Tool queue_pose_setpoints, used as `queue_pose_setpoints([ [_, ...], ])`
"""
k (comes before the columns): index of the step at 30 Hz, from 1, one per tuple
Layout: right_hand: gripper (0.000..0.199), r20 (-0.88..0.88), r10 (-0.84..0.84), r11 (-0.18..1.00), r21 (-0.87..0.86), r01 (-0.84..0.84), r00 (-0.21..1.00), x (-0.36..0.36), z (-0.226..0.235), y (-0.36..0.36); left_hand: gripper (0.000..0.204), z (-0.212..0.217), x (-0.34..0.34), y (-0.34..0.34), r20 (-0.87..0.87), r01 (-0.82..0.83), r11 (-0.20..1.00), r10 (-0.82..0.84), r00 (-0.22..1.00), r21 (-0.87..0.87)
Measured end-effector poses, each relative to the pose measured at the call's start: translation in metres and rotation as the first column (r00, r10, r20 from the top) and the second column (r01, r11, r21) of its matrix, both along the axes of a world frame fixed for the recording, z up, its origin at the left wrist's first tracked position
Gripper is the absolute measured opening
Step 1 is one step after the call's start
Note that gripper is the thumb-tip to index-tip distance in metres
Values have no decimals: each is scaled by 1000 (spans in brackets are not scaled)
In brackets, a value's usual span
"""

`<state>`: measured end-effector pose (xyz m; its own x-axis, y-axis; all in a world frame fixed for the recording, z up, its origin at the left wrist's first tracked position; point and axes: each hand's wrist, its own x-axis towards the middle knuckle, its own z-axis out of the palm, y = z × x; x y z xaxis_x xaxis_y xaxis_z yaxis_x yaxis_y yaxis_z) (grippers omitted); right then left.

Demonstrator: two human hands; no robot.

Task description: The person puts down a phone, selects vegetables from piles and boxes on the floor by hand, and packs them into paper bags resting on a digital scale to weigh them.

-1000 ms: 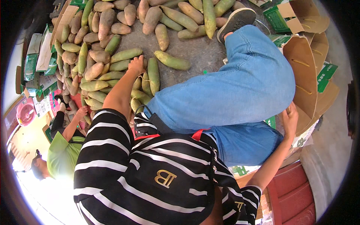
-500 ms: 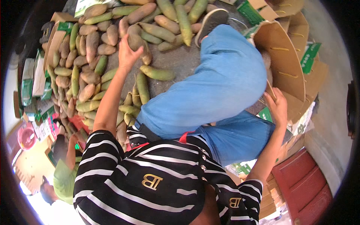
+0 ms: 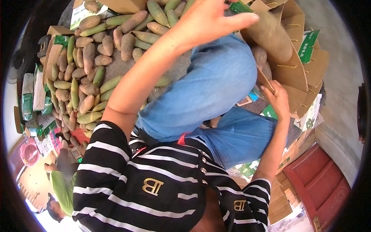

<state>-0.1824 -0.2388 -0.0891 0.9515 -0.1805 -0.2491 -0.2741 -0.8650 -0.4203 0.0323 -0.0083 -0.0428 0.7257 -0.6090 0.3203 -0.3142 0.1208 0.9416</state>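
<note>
"Where's the left hand (image 3: 212, 19)?"
"Far side, thumb stretched out over the blurred brown vegetable's (image 3: 273, 38) left end. Its fingers are mostly cut off, so I can't tell whether it grips."
"And that vegetable?"
"Above the carton (image 3: 290, 80), at right."
"The right hand (image 3: 278, 99)?"
"Pinching the carton's near flap (image 3: 264, 80)."

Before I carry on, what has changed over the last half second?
The left hand has swung rightward from the vegetable pile, bringing a brownish radish-like vegetable to the open cardboard box; it shows blurred at the opening, and whether the hand still touches it is unclear. The right hand still holds the box's edge, and most of the pile looks unchanged.
</note>
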Motion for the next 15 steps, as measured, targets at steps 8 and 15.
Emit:
queue_pose_setpoints([
  [8, 22, -86, -21, 998, 54, 26, 996, 1, 2, 0, 37, -162, 5, 147, -21, -150, 688, 234, 972, 710],
  [15, 22, -61, 7, 1000, -29, -8, 998, 3, -3, -2, 57, -278, -68, 215, 201, -138, 193, -364, 909, 972],
])
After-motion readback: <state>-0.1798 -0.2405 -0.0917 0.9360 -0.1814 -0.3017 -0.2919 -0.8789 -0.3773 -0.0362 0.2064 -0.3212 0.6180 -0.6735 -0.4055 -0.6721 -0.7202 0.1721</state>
